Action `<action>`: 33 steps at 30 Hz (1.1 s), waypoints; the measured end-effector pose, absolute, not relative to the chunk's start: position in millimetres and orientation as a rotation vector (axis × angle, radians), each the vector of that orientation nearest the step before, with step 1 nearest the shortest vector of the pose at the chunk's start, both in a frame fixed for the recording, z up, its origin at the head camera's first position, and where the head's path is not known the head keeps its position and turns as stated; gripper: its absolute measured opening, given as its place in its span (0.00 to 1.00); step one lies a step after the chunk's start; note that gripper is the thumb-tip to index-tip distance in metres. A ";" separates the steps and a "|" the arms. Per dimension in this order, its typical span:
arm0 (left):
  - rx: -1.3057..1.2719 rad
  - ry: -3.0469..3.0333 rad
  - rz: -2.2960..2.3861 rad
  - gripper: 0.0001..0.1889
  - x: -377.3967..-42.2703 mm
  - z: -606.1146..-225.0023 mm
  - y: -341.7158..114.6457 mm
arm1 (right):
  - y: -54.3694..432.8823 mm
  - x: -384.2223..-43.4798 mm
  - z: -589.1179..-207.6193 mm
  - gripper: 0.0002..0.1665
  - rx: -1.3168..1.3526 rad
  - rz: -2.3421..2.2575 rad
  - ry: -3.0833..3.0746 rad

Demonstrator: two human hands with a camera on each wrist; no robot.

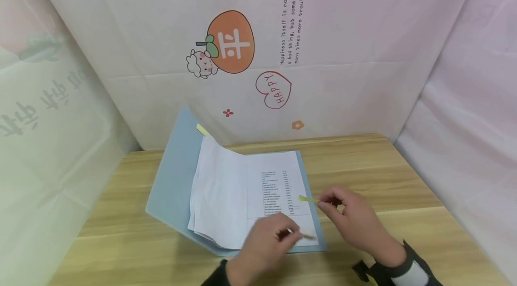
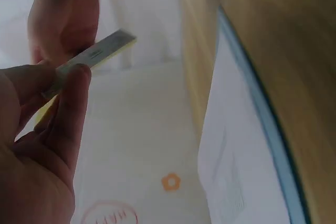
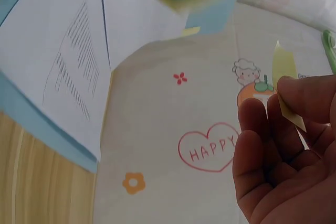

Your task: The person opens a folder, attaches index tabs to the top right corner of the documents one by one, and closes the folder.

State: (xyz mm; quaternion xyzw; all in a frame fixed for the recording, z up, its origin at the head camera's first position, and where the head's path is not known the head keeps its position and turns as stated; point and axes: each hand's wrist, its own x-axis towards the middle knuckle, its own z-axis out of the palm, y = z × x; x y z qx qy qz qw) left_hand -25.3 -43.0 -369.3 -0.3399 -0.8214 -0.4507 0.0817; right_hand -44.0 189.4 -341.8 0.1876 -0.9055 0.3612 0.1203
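Observation:
My left hand (image 1: pixel 269 237) pinches a narrow pad of yellow sticky notes (image 2: pixel 100 55) between thumb and fingers, above the lower right part of an open folder. A single yellow sticky note (image 3: pixel 284 64) is held between the thumb and fingers of my right hand (image 1: pixel 357 219), just off the folder's right edge. The light blue folder (image 1: pixel 171 182) lies on the table with its left cover raised. Inside, white sheets (image 1: pixel 220 196) are turned to the left, and a printed page (image 1: pixel 274 162) faces up on the right, partly covered by my left hand.
A yellow tab (image 1: pixel 201 129) sticks out at the top of the turned sheets. The wooden table (image 1: pixel 404 187) extends on both sides of the folder. White cloth (image 1: pixel 343 75) with cartoon prints hangs behind it, and more cloth hangs at the left and right.

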 end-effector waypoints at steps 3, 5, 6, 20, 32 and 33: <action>-1.288 -2.502 -1.032 0.04 -16.9 -374.1 -23.0 | 198.1 -43.8 -340.4 0.09 0.520 1.035 -2.637; -1.467 -2.571 -0.832 0.04 -11.9 -378.2 -11.4 | 201.6 -43.3 -339.6 0.09 0.510 1.028 -2.635; -1.543 -2.621 -0.752 0.05 -9.4 -381.0 -6.2 | 202.9 -42.9 -339.3 0.09 0.504 1.028 -2.636; -1.573 -3.193 -0.463 0.16 8.6 -410.0 6.2 | 210.4 -41.3 -342.0 0.09 0.487 1.047 -2.624; -1.853 -2.817 -0.326 0.20 2.2 -420.5 -1.3 | 214.9 -41.0 -342.8 0.10 0.487 1.068 -2.614; -1.872 -2.780 -0.229 0.19 -0.1 -421.1 3.4 | 215.1 -41.2 -343.2 0.10 0.487 1.070 -2.613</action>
